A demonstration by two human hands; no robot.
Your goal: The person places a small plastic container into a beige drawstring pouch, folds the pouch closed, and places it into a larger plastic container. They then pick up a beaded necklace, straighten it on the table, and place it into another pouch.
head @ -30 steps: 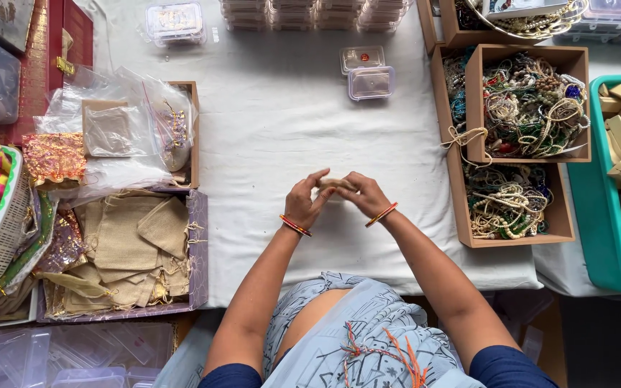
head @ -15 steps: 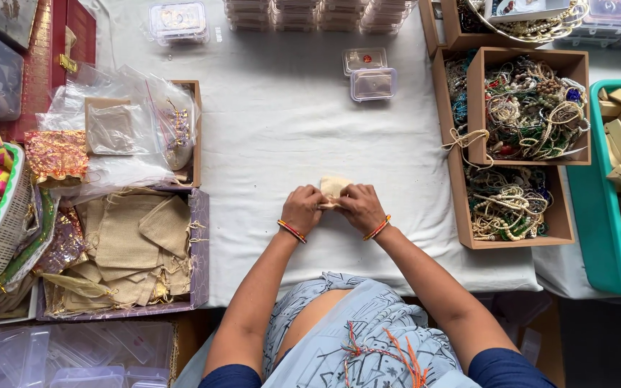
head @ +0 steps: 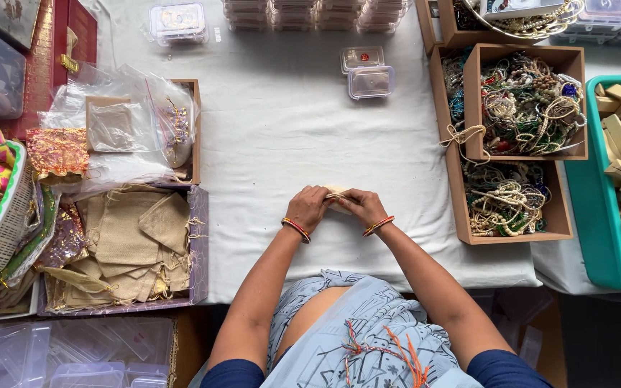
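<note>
Since the earlier frame, the small cloth pouch (head: pixel 338 199) shows less: then it stood up above the knuckles, now only a sliver peeks out between the two hands. Both hands meet near the table's front edge, about midway along it. The left hand (head: pixel 310 205) is curled shut around the pouch's left end, and the right hand (head: pixel 363 205) pinches its right end, fingertips touching those of the left. Each wrist wears orange and red bangles. On the white tablecloth (head: pixel 289 122), a purple tray of burlap pouches (head: pixel 138 244) sits by the left edge. Cardboard boxes of beaded necklaces (head: pixel 519 108) line the right side. Two small clear plastic cases (head: pixel 366 72) lie towards the far edge.
</note>
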